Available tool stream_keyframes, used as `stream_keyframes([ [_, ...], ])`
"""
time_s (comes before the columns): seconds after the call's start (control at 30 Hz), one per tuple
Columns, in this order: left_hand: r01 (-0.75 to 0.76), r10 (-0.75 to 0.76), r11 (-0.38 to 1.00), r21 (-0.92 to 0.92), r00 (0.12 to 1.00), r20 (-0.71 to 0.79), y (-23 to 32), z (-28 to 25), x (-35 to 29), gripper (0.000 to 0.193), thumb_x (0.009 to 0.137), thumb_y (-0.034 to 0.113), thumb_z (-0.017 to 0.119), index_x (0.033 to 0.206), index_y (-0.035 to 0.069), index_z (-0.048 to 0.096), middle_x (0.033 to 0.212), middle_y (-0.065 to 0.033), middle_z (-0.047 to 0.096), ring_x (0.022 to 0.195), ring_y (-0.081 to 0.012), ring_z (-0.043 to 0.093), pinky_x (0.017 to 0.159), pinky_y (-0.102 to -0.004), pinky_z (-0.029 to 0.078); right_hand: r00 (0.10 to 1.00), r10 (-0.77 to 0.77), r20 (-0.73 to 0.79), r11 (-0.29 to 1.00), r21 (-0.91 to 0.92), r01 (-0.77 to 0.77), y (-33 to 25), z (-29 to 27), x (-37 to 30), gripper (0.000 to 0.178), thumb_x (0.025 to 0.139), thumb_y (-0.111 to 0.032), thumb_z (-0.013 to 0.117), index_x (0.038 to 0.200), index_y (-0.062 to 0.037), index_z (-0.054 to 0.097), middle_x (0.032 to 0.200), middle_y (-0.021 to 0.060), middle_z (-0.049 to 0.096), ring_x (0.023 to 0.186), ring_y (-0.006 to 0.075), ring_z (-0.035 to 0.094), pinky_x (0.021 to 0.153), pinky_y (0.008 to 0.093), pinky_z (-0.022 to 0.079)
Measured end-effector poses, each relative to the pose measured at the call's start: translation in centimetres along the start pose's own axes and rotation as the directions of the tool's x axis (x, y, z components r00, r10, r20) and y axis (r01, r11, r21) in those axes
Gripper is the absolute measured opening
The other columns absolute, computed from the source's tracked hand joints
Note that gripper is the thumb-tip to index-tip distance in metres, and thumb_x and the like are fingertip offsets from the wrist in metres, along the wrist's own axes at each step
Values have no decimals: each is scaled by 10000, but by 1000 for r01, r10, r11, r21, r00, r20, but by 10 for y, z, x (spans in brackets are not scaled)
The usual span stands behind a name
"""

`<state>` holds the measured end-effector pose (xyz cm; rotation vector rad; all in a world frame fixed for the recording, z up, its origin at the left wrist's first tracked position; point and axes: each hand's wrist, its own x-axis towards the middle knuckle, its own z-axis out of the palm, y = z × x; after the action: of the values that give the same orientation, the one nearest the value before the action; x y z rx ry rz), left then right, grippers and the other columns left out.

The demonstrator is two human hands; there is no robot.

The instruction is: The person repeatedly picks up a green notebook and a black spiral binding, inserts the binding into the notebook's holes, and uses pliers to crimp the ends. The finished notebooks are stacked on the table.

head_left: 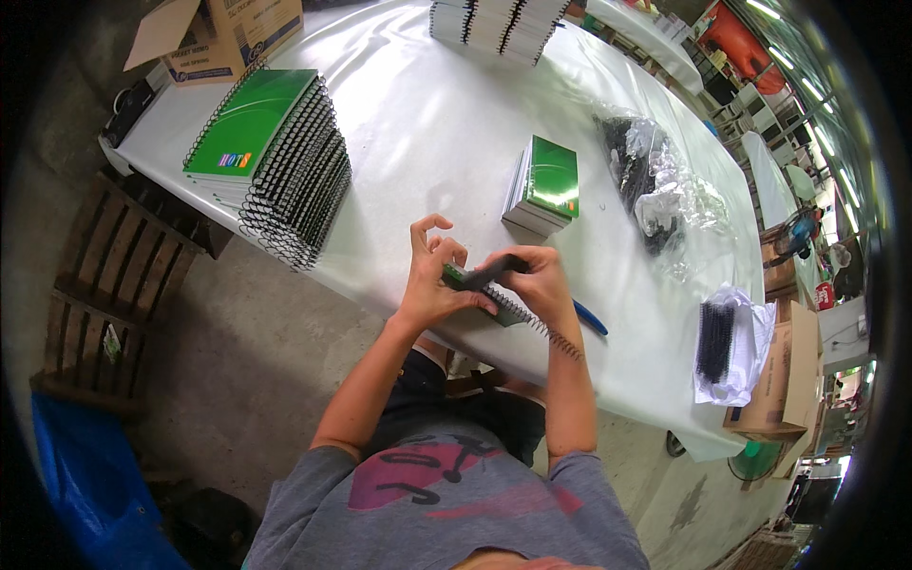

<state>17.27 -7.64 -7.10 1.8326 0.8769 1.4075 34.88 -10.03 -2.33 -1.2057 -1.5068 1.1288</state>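
Near the front edge of the table, my left hand grips a small notebook seen nearly edge-on, its thumb along the bound side and its index finger raised. A black spiral binding coil runs along that edge, and its loose end trails over my right wrist. My right hand is closed on a dark curved strip that reaches toward my left fingers; blur hides what it is. Beyond my right hand sits a short stack of green-covered pads, with no coil visible on it.
Coil-bound green notebooks are piled high on the left. More bound books stand at the far edge. Clear plastic with black coils lies right, as do coils on white wrapping. A slim blue object rests beside my right forearm.
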Motion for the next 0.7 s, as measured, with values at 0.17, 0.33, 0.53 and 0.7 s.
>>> stream_keyframes([
  [0.17, -59, 59, 998, 2, 996, -70, -3, 2, 4, 857, 338, 391, 927, 904, 70, 369, 1069, -94, 333, 975, -200, 395, 716, -308, 398, 993, 69, -98, 956, 289, -38, 4, 1, 4, 157, 745, 45, 622, 886, 26, 688, 747, 36, 667, 673, 70, 583, 639, 215, 484],
  [0.33, 100, -103, 990, -99, 994, -25, -11, 3, 1, 923, 308, 393, 940, 897, 80, 301, 1073, -83, 321, 775, -118, 382, 676, -243, 392, 1000, 17, -9, 992, 122, -15, 5, 8, 8, 160, 751, 31, 629, 901, 33, 685, 774, 49, 668, 703, 78, 590, 662, 219, 492],
  [0.53, 126, -131, 979, -163, 991, -22, -6, 2, 2, 924, 301, 355, 945, 903, 53, 313, 985, -108, 334, 1055, -253, 376, 839, -350, 383, 998, 36, -51, 902, 431, -11, -5, 14, 9, 155, 740, -11, 652, 887, 8, 698, 715, 10, 658, 689, 40, 555, 621, 208, 459],
  [0.7, 136, -146, 975, -174, 988, -45, -4, 4, 1, 940, 288, 374, 941, 908, 51, 312, 994, -114, 339, 1048, -250, 381, 827, -348, 390, 998, 67, -6, 996, -50, -67, 7, 9, 18, 129, 765, 18, 623, 876, 35, 687, 780, 50, 674, 708, 85, 594, 641, 231, 487],
])
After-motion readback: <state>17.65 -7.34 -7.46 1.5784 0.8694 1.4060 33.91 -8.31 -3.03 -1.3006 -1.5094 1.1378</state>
